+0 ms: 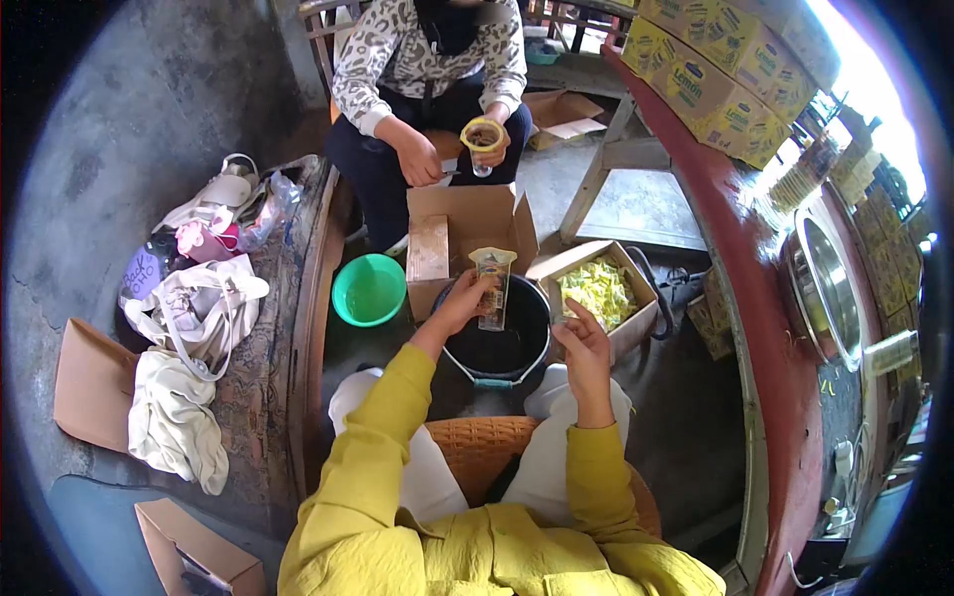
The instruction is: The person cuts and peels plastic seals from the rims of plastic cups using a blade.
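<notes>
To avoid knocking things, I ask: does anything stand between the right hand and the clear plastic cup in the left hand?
Nothing visible stands between the right hand and the clear plastic cup; the round black bucket appears lower.

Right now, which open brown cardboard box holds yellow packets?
The cardboard box right of the black bucket, its yellow packets near the right hand; the box beyond the bucket shows none.
</notes>
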`<state>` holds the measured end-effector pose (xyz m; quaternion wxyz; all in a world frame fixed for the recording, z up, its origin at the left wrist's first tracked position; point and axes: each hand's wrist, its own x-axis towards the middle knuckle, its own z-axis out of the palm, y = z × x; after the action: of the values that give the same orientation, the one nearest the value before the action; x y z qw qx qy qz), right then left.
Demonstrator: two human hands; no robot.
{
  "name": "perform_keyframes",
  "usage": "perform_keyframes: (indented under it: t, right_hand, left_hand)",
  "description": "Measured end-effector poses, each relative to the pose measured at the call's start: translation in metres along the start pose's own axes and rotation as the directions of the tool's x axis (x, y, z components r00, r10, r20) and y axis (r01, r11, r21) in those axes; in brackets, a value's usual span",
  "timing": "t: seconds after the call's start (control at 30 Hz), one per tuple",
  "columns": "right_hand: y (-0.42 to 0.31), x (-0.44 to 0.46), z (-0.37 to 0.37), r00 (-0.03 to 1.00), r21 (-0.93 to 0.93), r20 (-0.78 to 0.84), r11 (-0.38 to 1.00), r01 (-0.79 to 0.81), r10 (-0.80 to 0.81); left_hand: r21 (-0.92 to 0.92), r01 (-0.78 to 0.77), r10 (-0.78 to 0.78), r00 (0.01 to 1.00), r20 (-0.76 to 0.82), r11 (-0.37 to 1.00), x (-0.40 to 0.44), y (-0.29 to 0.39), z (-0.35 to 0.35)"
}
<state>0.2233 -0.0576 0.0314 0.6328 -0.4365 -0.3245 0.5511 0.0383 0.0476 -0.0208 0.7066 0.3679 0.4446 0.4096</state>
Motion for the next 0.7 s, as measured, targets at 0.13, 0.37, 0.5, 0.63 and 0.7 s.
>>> perform_keyframes:
  t: [0.13,0.37,0.5,0.63,0.7]
  right_hand:
    - [-0.002,0.039,0.01,0.978,-0.047,0.095,0.98,0.191,-0.186]
    - [-0.029,0.087,0.06,0.861,-0.39,0.269,0.768,0.507,-0.432]
    - [-0.034,0.094,0.072,0.651,-0.489,0.511,0.432,0.757,-0.562]
    - [-0.031,0.089,0.078,0.522,-0.456,0.605,0.276,0.846,-0.601]
    - [-0.032,0.089,0.075,0.429,-0.432,0.687,0.145,0.89,-0.586]
  left_hand:
    - [-0.139,-0.257,0.26,0.965,0.006,0.956,-0.029,0.023,0.005]
    - [-0.115,-0.418,0.431,0.895,0.117,0.901,-0.033,0.015,-0.013]
    - [-0.16,-0.403,0.43,0.879,0.206,0.901,-0.041,0.021,-0.021]
    - [-0.033,-0.371,0.37,0.91,0.188,0.928,-0.055,0.027,-0.022]
    - [0.069,-0.497,0.48,0.86,0.173,0.865,-0.059,0.031,-0.017]
